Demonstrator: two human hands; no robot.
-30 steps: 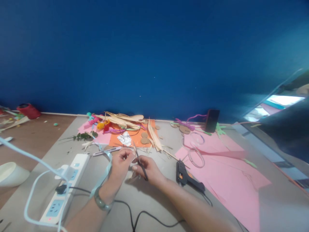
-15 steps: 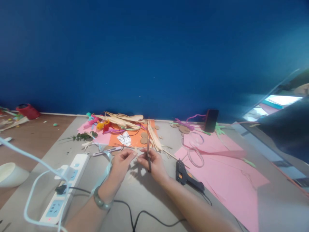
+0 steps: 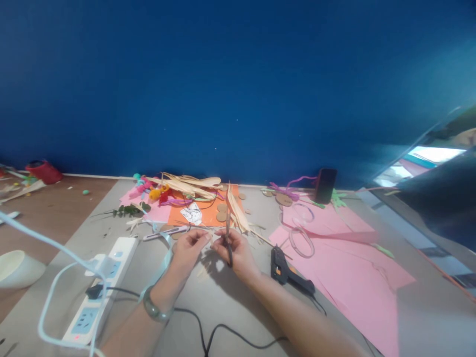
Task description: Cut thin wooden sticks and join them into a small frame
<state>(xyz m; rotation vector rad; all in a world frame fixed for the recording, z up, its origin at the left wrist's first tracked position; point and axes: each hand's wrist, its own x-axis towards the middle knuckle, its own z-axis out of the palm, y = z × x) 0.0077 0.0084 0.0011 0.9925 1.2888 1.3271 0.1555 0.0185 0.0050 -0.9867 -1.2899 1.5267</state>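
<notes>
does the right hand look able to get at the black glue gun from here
Probably yes: the black glue gun lies just to the right of the right hand, nothing tall between, though its scissors would likely need setting down first

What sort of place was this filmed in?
Probably a craft workspace: the right hand holds slim dark scissors, with a black pistol-shaped glue gun and flat pink paper sheets on the grey tabletop.

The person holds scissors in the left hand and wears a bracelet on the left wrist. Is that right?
Not quite: the head view shows the scissors in the right hand. The bracelet is indeed on the left wrist.
</notes>
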